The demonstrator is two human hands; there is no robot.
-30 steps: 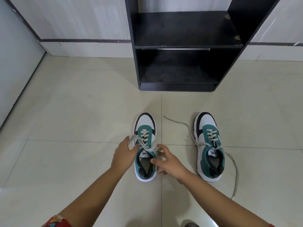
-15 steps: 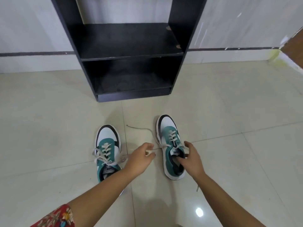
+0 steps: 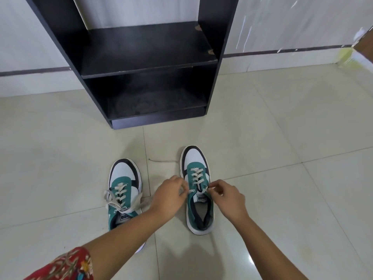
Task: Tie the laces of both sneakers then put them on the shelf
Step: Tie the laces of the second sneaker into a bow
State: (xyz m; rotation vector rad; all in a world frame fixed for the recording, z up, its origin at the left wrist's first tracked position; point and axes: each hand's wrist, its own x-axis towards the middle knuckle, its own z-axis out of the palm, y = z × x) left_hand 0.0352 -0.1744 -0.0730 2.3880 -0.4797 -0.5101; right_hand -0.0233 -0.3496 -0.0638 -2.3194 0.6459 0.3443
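Observation:
Two teal, white and black sneakers stand on the tiled floor, toes toward the shelf. The left sneaker (image 3: 123, 190) has its white laces in a bow across the tongue. My forearm hides its heel. The right sneaker (image 3: 198, 188) has loose laces; one end (image 3: 161, 161) trails on the floor to its left. My left hand (image 3: 169, 196) pinches a lace at the shoe's left side. My right hand (image 3: 227, 199) pinches the other lace at its right side. The black shelf unit (image 3: 149, 65) stands just beyond the shoes, both boards bare.
Pale glossy floor tiles (image 3: 282, 138) spread on all sides. A white wall with a dark stripe (image 3: 282, 50) runs behind the shelf unit. A brown edge (image 3: 366, 45) shows at the far right.
My hands left the left sneaker, which now carries a bow, and moved to the right sneaker. Both now pinch its laces. The view swung right.

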